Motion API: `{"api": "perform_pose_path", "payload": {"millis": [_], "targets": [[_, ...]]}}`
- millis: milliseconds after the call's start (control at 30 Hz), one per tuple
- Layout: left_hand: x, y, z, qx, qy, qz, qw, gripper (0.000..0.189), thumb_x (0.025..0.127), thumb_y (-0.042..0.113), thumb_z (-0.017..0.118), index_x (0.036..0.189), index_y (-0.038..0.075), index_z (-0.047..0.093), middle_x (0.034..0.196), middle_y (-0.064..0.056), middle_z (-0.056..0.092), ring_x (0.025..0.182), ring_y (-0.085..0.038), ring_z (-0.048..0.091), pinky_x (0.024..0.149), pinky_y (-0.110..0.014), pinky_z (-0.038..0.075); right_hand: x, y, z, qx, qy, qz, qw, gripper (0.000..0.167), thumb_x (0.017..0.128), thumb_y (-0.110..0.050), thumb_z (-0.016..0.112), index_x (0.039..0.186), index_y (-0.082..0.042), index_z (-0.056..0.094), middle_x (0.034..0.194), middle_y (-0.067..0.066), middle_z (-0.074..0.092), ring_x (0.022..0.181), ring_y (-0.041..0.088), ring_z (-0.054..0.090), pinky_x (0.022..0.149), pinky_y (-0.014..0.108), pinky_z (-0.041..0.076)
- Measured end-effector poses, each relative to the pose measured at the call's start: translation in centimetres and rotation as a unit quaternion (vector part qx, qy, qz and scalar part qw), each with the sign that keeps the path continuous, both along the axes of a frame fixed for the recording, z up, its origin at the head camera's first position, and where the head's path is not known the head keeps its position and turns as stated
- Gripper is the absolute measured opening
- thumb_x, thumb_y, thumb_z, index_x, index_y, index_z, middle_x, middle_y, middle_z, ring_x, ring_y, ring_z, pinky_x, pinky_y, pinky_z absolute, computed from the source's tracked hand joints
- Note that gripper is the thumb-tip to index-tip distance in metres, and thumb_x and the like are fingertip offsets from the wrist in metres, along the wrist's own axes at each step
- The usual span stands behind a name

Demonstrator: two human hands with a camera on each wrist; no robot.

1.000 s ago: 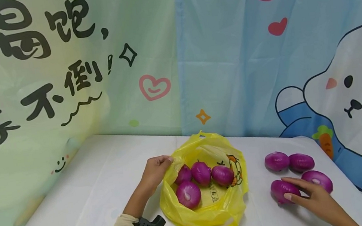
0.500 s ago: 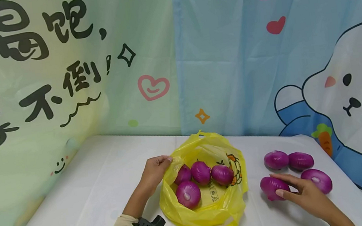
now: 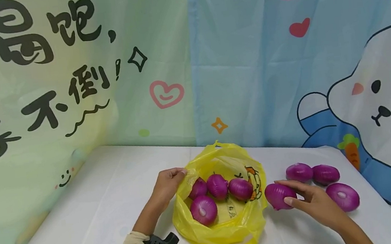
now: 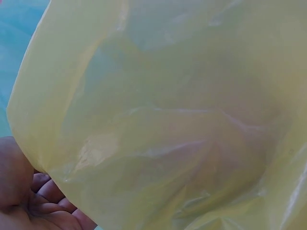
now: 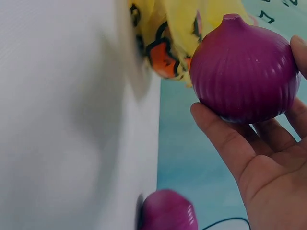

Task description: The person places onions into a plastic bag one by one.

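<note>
A yellow plastic bag [image 3: 224, 234] stands with its mouth spread wide, several purple onions inside, one of them a round onion [image 3: 204, 210] near the front. My left hand [image 3: 167, 186] pinches the bag's left rim between thumb and fingers; the left wrist view is mostly filled by the bag's thin wall [image 4: 158, 124]. Just right of the bag, my right hand [image 3: 313, 203] grips a purple onion [image 3: 279, 196] between thumb and fingers. In the right wrist view this onion [image 5: 244, 69] is held above the white surface, its stem end pointing up.
Three more purple onions lie on the white table [image 3: 118, 213] at the right: one at the back [image 3: 298, 172], one beside it [image 3: 325, 174], and one nearer [image 3: 342, 196]. A printed curtain [image 3: 232, 64] hangs behind the table.
My right hand has lifted an onion away from the group and carried it left to beside the bag. My left hand keeps its place on the bag's rim.
</note>
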State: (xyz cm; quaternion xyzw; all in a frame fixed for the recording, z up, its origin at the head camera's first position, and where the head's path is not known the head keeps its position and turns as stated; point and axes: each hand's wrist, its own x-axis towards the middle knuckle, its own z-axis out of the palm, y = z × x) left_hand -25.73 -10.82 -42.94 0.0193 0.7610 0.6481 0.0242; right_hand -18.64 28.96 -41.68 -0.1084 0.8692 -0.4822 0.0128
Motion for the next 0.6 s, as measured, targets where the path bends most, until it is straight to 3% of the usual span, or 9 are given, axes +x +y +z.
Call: {"api": "perform_pose_path", "payload": {"millis": [400, 600], "targets": [[0.1, 0.2, -0.3, 0.009, -0.003, -0.008, 0.9999, 0.034, 0.099, 0.027, 0.057, 0.115, -0.001, 0.067, 0.101, -0.008, 0.069, 0.088, -0.019, 0.063, 0.083, -0.032, 0.054, -1.2, -2.1, 1.9, -0.028, 0.044, 0.030, 0.9982, 0.048, 0.095, -0.020, 0.065, 0.139, -0.003, 0.052, 0.132, 0.021, 0.055, 0.123, 0.045, 0.049, 0.079, 0.036, 0.056], [0.2, 0.1, 0.2, 0.009, 0.001, -0.001, 1.0000, 0.032, 0.099, 0.025, 0.056, 0.113, -0.001, 0.068, 0.100, -0.007, 0.069, 0.089, -0.019, 0.064, 0.084, -0.033, 0.054, -2.6, -4.0, 1.9, -0.074, 0.039, 0.037, 0.9958, 0.049, 0.096, -0.020, 0.063, 0.140, -0.003, 0.050, 0.136, 0.021, 0.052, 0.117, 0.035, 0.057, 0.082, 0.034, 0.055]]}}
